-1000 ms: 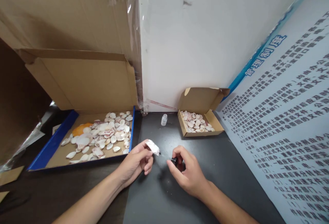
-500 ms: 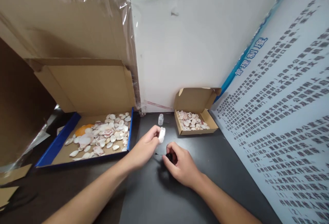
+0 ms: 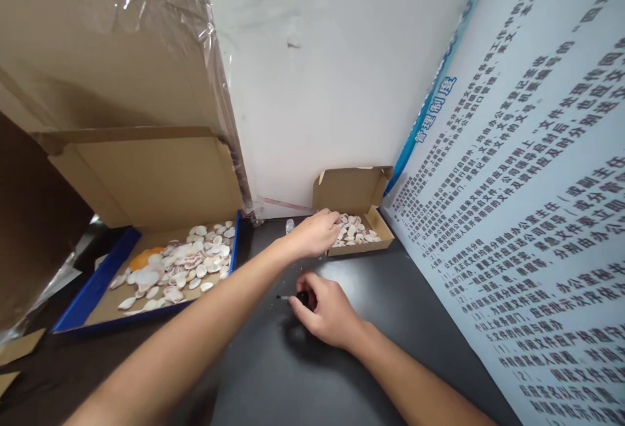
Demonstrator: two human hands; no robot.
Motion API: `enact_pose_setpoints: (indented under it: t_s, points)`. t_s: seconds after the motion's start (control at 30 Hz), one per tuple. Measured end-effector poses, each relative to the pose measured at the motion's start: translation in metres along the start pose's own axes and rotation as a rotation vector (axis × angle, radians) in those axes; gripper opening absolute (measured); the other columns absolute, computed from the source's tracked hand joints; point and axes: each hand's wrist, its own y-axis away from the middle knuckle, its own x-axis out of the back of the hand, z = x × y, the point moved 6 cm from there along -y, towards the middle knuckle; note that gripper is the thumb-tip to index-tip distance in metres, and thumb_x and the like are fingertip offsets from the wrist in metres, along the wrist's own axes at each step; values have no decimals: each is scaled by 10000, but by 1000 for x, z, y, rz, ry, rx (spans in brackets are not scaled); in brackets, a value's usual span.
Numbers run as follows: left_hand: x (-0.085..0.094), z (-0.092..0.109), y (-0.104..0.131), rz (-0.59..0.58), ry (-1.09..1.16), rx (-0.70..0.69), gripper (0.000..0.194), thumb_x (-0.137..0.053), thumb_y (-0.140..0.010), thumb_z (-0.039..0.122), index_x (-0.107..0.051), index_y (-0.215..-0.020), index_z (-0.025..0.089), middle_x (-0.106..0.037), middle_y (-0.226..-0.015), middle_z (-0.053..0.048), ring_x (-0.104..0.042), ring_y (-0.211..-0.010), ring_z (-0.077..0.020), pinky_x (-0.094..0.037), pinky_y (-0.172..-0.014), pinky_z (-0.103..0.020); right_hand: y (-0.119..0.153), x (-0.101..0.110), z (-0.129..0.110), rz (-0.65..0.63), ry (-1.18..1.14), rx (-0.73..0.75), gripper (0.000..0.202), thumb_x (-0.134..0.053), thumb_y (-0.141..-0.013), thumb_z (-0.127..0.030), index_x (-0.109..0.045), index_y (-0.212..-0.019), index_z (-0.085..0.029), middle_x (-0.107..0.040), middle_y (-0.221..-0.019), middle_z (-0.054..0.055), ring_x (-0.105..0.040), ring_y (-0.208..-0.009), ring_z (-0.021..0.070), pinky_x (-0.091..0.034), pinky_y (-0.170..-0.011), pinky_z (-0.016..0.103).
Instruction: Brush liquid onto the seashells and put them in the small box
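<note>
My left hand (image 3: 316,233) reaches over the left edge of the small cardboard box (image 3: 359,249), its fingers bent down by the shells (image 3: 354,229); whether a shell is between them is hidden. Low above the dark table, my right hand (image 3: 325,309) pinches a small black cap with a thin brush (image 3: 283,297) that points left. Behind my left wrist stands a small clear bottle (image 3: 290,225), partly covered by the arm.
On the left, a larger blue-edged box (image 3: 92,305) holds many shells and an orange piece (image 3: 145,258). A white wall (image 3: 312,100) rises behind, and a printed board (image 3: 469,204) slants along the right.
My left hand has moved right, from beside the bottle to the small box; the white shell it held no longer shows. My right hand still holds the brush cap. The view has shifted right.
</note>
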Motion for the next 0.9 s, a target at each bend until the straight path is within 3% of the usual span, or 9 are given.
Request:
enact_pose_setpoints:
  t_s: [0.13,0.27,0.4,0.57,0.73,0.9]
  points:
    - [-4,2,-11,-54,-6,6,269,-373,-841,166,-626,-931,157,-656,-984,-110,-568,-915,-229,-418,-814,-319,0,-1,-1,-6,-7,3,84,-567,-821,-250,-505,-850,-202,-501,-626,-44,-443,-525,109,-313,-521,212]
    - [-16,2,-40,-76,7,42,274,-388,-872,178,-651,-948,158,-688,-986,-111,-596,-875,-221,-433,-775,-312,-2,1,-1,-1,-12,2,96,-566,-817,-248,-485,-849,-207,-478,-621,-54,-436,-524,106,-304,-516,206]
    - [-37,3,-75,-100,45,79,230,-440,-921,227,-656,-918,148,-680,-977,-96,-609,-905,-206,-464,-806,-333,-3,2,1,9,-20,-12,103,-563,-801,-230,-470,-842,-213,-473,-617,-56,-434,-520,106,-302,-513,206]
    - [-68,-4,-106,-156,114,174,284,-545,-914,356,-602,-1072,128,-643,-997,-62,-631,-823,-160,-546,-726,-346,-5,5,7,31,-21,-21,104,-562,-788,-208,-463,-821,-212,-534,-668,-32,-462,-547,113,-315,-519,208]
    - [-72,-5,-111,-175,105,149,257,-524,-926,306,-595,-1088,120,-660,-953,-62,-638,-762,-145,-543,-670,-305,-6,9,10,34,-14,-44,97,-558,-796,-217,-478,-852,-214,-497,-628,-50,-431,-512,103,-299,-509,209]
    - [-65,8,-94,-246,-38,10,222,-553,-790,107,-641,-989,148,-687,-1061,-80,-629,-935,-198,-488,-785,-276,-5,6,10,5,-13,-55,95,-564,-815,-256,-489,-853,-212,-486,-615,-51,-442,-526,107,-307,-520,207]
